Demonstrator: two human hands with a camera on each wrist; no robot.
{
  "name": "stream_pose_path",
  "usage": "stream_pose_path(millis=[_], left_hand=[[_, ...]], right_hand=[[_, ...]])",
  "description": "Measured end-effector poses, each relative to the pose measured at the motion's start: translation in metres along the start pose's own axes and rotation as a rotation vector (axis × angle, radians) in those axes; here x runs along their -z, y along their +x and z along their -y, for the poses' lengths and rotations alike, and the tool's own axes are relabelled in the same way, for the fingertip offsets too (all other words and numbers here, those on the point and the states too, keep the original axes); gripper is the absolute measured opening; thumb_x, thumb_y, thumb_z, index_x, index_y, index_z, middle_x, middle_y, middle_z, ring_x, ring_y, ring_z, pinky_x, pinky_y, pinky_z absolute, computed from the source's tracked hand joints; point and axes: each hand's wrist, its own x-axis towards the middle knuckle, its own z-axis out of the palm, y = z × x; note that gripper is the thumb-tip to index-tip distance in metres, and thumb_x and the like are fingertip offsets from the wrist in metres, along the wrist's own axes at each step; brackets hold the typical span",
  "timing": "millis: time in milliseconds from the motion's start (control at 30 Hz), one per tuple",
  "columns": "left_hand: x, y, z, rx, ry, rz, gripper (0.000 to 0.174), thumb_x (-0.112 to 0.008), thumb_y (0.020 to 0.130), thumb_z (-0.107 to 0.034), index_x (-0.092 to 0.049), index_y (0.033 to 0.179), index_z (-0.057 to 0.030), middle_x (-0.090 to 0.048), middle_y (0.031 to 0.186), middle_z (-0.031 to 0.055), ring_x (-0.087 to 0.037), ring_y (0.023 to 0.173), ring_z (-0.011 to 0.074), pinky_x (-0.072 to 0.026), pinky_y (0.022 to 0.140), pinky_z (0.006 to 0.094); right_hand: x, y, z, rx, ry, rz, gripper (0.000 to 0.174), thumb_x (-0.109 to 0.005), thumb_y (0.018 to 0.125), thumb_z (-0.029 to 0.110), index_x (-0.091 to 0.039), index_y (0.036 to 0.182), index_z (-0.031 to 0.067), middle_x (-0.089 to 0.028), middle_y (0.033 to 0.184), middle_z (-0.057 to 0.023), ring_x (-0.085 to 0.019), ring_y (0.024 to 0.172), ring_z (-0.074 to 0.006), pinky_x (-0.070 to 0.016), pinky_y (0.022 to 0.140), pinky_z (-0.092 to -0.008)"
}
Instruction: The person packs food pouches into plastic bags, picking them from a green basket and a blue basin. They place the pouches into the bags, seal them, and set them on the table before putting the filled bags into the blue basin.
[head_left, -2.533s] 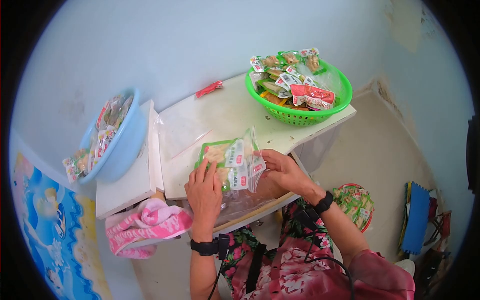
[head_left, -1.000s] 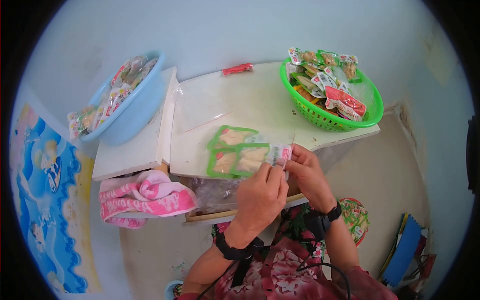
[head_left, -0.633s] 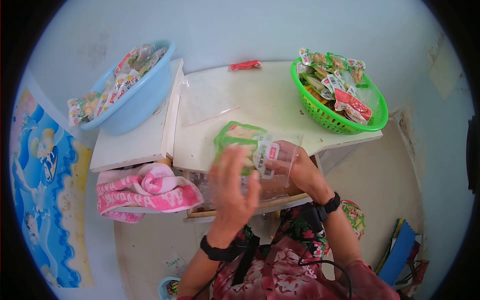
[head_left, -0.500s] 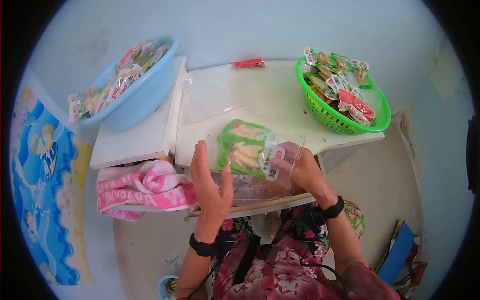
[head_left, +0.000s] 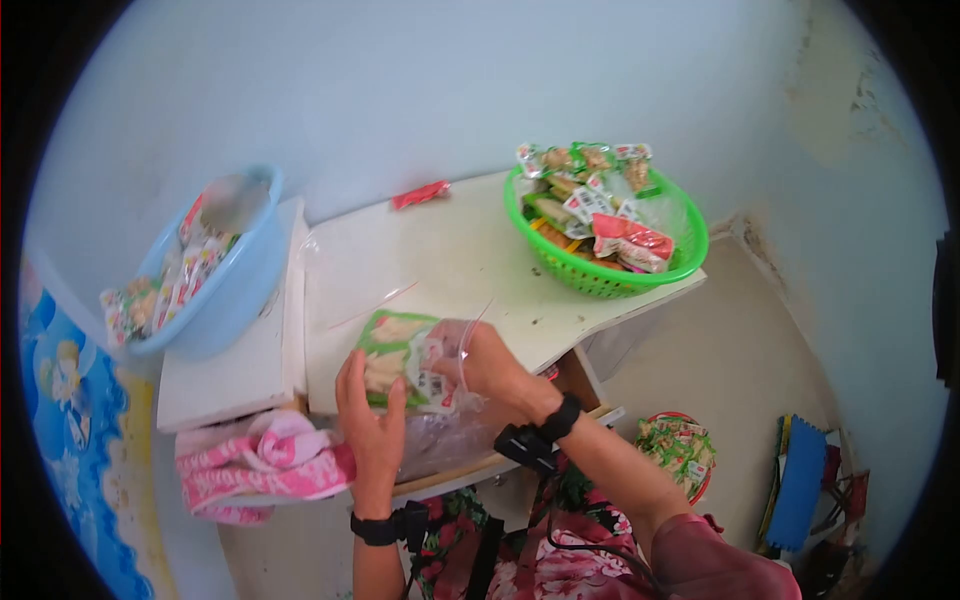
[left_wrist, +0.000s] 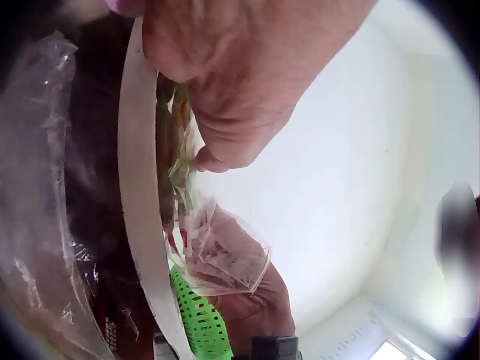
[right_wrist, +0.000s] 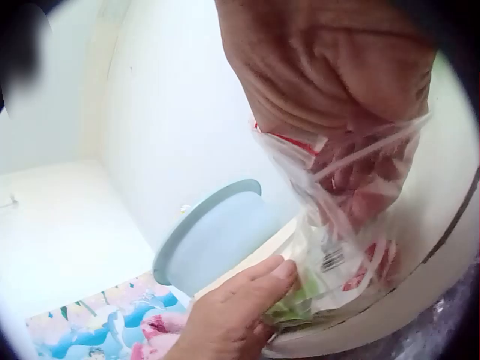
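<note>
While the left hand (head_left: 373,428) met the near side of the clear bag (right_wrist: 304,184), fingers fairly straight, the right hand (head_left: 495,368) was in at its mouth, fingers bent; whether they pinched anything, I couldn't tell. Green-edged packets (head_left: 388,367) lay inside, by the front edge of the counter (head_left: 470,240). Light, floppy, slick stuff, by the look of it: best gripped through film and packets together, low down, since the thin mouth might crumple.

2 hands (head_left: 374,425), 1 held clear bag (head_left: 430,380), 2 black wristbands (head_left: 561,416), 1 blue basin (head_left: 228,305), 1 green basket (head_left: 612,282), 1 pink towel (head_left: 265,465), 1 drawer (head_left: 590,384).
</note>
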Motion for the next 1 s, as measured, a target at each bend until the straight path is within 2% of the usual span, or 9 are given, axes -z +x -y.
stream_pose_path(millis=[133,233,333,433,500,600,700,733,1000], left_hand=[[-0.006,-0.001,-0.001,-0.035,0.089,-0.04,0.061,-0.071,0.096,-0.017,-0.049,0.15,0.0019,-0.05,0.15,0.0243,-0.049,0.14,0.0408,-0.0391,0.117,0.0481],[-0.007,-0.004,-0.001,-0.029,0.08,-0.041,0.061,-0.07,0.096,-0.017,-0.048,0.15,0.0017,-0.049,0.151,0.0246,-0.048,0.14,0.041,-0.0388,0.117,0.049],[-0.007,-0.004,-0.003,-0.017,0.057,-0.053,0.062,-0.069,0.096,-0.017,-0.048,0.151,0.0022,-0.049,0.151,0.0253,-0.048,0.14,0.0411,-0.0387,0.117,0.0495],[-0.009,-0.005,-0.003,-0.022,0.057,-0.065,0.063,-0.069,0.095,-0.017,-0.048,0.151,0.0026,-0.05,0.151,0.0259,-0.048,0.14,0.0415,-0.0387,0.117,0.0493],[-0.008,-0.005,-0.002,-0.027,0.058,-0.066,0.064,-0.07,0.095,-0.017,-0.047,0.151,0.0028,-0.05,0.15,0.0263,-0.049,0.139,0.042,-0.0389,0.117,0.0491],[-0.007,-0.005,0.002,-0.035,0.052,-0.069,0.065,-0.071,0.094,-0.018,-0.047,0.151,0.0033,-0.05,0.15,0.0268,-0.05,0.138,0.0427,-0.0399,0.116,0.049],[-0.005,-0.005,0.005,-0.049,0.057,-0.063,0.066,-0.071,0.094,-0.018,-0.047,0.151,0.0039,-0.05,0.15,0.0273,-0.05,0.137,0.043,-0.041,0.115,0.0489],[-0.006,-0.005,0.006,-0.049,0.048,-0.064,0.067,-0.072,0.093,-0.018,-0.047,0.151,0.0041,-0.05,0.149,0.0275,-0.051,0.137,0.043,-0.0412,0.115,0.049],[0.0,-0.006,0.005,-0.009,-0.022,-0.085,0.064,-0.071,0.095,-0.016,-0.047,0.15,0.0053,-0.053,0.146,0.0267,-0.053,0.134,0.041,-0.0411,0.114,0.0466]], right_hand=[[0.016,-0.02,0.016,-0.085,0.105,0.002,0.022,-0.072,0.099,0.011,-0.067,0.112,-0.0067,-0.072,0.078,-0.008,-0.069,0.066,-0.013,-0.0568,0.062,-0.0311],[0.042,-0.039,-0.007,0.076,-0.175,-0.025,0.021,-0.068,0.102,0.014,-0.069,0.112,-0.0044,-0.072,0.081,-0.0072,-0.069,0.068,-0.0125,-0.0573,0.065,-0.0296],[0.083,-0.062,0.019,0.025,-0.361,0.175,0.019,-0.068,0.103,0.016,-0.071,0.11,-0.0014,-0.073,0.084,-0.0053,-0.07,0.07,-0.0125,-0.0569,0.066,-0.0286],[0.109,-0.063,0.079,-0.076,-0.388,-0.105,0.018,-0.068,0.103,0.017,-0.072,0.106,0.0003,-0.072,0.083,-0.0039,-0.071,0.073,-0.0109,-0.0568,0.066,-0.0295],[0.139,-0.045,0.091,0.149,-0.81,-0.251,0.017,-0.069,0.098,0.016,-0.072,0.103,0.0001,-0.072,0.081,-0.0083,-0.073,0.076,-0.0185,-0.0571,0.068,-0.0363],[0.175,-0.019,0.099,0.165,-1.274,-0.309,0.016,-0.068,0.088,0.01,-0.072,0.101,0.0011,-0.072,0.086,-0.0142,-0.072,0.082,-0.0304,-0.0558,0.072,-0.0443],[0.198,0.004,0.087,0.162,-1.521,-0.187,0.022,-0.067,0.079,0.007,-0.072,0.1,0.0029,-0.07,0.094,-0.0177,-0.069,0.091,-0.0384,-0.054,0.077,-0.0484],[0.201,0.012,0.088,0.057,-1.581,-0.119,0.022,-0.069,0.078,0.006,-0.072,0.099,0.0022,-0.069,0.098,-0.0174,-0.069,0.094,-0.0371,-0.0544,0.076,-0.0483],[0.207,0.05,0.07,0.021,-1.73,-0.041,0.015,-0.061,0.088,0.008,-0.071,0.096,0.0003,-0.071,0.101,-0.0178,-0.07,0.089,-0.0366,-0.0547,0.075,-0.0495]])
